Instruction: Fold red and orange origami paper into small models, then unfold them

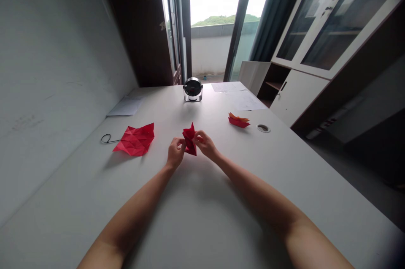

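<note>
A folded piece of red paper is held upright between both hands over the middle of the white table. My left hand pinches its left side, and my right hand pinches its right side near the upper part. Pointed corners stick out at its top and bottom. To the left lies a creased, unfolded red sheet. Farther right sits a small folded boat shape in red and orange paper.
A round black device on a metal stand is at the table's far side. Papers lie at the far right, another sheet at the far left. A thin black loop touches the creased sheet. A round cable hole is near the right edge.
</note>
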The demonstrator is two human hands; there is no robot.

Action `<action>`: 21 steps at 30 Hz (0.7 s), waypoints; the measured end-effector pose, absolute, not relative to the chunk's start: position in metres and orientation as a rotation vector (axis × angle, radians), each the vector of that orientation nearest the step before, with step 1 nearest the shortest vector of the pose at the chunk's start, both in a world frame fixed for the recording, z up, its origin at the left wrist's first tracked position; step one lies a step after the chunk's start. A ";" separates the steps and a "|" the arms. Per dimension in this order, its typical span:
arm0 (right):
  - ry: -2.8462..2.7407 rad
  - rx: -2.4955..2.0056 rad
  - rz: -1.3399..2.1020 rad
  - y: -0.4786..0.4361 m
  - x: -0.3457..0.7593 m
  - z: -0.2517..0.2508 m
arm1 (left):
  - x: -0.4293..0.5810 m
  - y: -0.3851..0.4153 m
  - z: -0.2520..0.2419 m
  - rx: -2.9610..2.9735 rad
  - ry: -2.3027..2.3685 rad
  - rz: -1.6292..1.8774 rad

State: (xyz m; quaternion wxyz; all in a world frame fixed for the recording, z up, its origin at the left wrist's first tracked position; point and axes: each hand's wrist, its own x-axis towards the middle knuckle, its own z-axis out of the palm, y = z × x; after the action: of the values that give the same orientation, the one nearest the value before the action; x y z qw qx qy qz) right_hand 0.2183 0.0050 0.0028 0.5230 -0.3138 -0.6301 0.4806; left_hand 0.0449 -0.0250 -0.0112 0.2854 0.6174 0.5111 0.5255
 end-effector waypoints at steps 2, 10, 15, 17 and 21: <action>-1.687 -0.784 0.975 -0.001 0.217 0.005 | 0.044 -0.025 -0.011 1.623 1.369 1.421; -1.983 -0.953 0.493 -0.014 0.219 0.015 | 0.043 -0.023 -0.016 1.434 1.324 1.413; -2.151 -0.872 0.298 -0.016 0.218 0.015 | 0.043 -0.020 -0.020 1.395 1.340 1.436; -2.204 -0.858 0.194 -0.015 0.217 0.013 | 0.043 -0.019 -0.021 1.372 1.339 1.454; -2.167 -0.956 0.079 -0.010 0.219 0.007 | 0.042 -0.017 -0.024 1.322 1.318 1.458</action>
State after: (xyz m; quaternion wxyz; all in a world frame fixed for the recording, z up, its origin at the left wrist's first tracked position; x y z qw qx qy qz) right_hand 0.2189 -0.0096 0.0066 0.3764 -0.3739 -0.8471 0.0309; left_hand 0.0425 -0.0171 -0.0238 0.3766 0.5170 0.5155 0.5702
